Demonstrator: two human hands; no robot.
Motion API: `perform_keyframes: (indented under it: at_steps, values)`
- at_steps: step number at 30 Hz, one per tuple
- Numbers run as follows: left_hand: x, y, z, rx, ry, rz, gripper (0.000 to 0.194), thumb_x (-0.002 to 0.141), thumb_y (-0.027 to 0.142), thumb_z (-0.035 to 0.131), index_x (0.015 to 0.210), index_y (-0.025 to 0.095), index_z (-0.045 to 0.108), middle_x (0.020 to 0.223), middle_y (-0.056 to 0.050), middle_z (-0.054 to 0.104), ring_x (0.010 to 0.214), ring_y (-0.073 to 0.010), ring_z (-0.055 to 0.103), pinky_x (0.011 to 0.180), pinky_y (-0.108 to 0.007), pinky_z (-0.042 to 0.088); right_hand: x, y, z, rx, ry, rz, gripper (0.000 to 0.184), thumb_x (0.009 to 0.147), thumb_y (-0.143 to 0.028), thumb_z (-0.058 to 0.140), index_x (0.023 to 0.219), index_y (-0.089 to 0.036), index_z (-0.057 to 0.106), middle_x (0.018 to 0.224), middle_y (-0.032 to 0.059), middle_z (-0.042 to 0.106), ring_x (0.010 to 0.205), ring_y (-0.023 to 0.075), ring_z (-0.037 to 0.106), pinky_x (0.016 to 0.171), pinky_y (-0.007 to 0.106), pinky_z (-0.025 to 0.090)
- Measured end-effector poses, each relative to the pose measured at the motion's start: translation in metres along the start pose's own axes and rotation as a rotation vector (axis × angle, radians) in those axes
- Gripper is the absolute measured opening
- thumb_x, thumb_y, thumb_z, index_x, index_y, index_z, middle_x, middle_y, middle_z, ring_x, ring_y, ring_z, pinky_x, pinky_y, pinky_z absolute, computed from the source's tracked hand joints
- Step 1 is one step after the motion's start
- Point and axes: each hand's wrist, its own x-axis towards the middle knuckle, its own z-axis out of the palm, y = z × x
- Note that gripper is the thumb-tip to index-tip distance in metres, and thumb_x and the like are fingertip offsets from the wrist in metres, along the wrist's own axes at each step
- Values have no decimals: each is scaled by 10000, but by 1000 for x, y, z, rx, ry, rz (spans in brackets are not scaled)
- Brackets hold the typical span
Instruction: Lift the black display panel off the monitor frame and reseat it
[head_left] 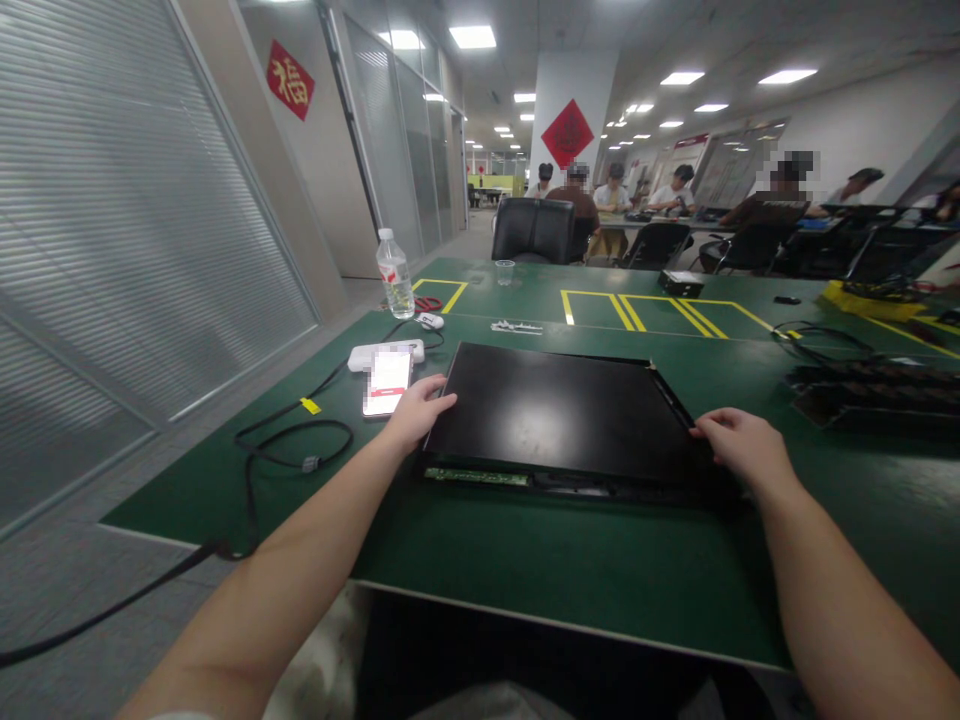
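A black display panel (555,410) lies face up in front of me, its screen reflecting the ceiling light. Along its near edge a strip of green circuit board (480,478) shows beside a dark frame. My left hand (420,408) grips the panel's left edge, thumb on top and the other fingers partly hidden. At the right side, my right hand (739,445) pinches the dark edge of the panel or its frame between thumb and fingers; which of the two I cannot tell. A lit phone (388,382) lies just beyond my left hand.
A green table (570,570) carries a white power strip (364,356), black cable (300,425), water bottle (396,275), red-handled scissors (427,303) and a small metal part (516,327). Dark stacked parts (877,395) sit at right. Several people work at tables behind a black chair (532,230).
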Motion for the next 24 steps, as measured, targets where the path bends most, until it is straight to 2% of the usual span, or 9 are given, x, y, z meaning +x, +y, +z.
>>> perform_keyframes:
  at_steps: [6,9,14,20,24]
  values:
    - [2,-6,-3,195,-97,108,372,667,391,906,972,185,852,1333,-136,815,1290,-394,739,1193,-531,538,-5,-6,-4,47,-12,29,141,811,-337,662,759,-253,762,751,57,785,519,200,615,644,372,519]
    - [6,-10,-4,319,-106,142,336,707,384,873,982,192,858,1385,-144,788,1354,-407,707,1218,-550,521,-5,-6,-4,53,-6,31,133,798,-341,666,764,-254,762,735,53,779,517,198,616,642,370,517]
    - [8,-13,-8,557,-96,176,397,778,391,860,1101,160,861,1605,-209,634,1495,-428,614,1285,-553,470,-9,-11,-6,64,-2,54,122,776,-345,667,758,-257,750,701,33,762,500,190,596,633,359,505]
    - [9,-15,-10,688,-128,210,448,837,433,850,1182,149,839,1605,-207,604,1520,-414,590,1309,-535,459,-16,-20,-11,83,-10,70,140,788,-321,664,742,-231,760,749,80,792,514,206,604,677,395,518]
    - [11,-19,-11,730,-130,232,522,844,476,845,1245,142,814,1612,-211,590,1550,-412,558,1348,-536,411,-12,-15,-8,95,7,46,130,768,-339,673,724,-246,752,658,76,745,525,235,606,658,410,525]
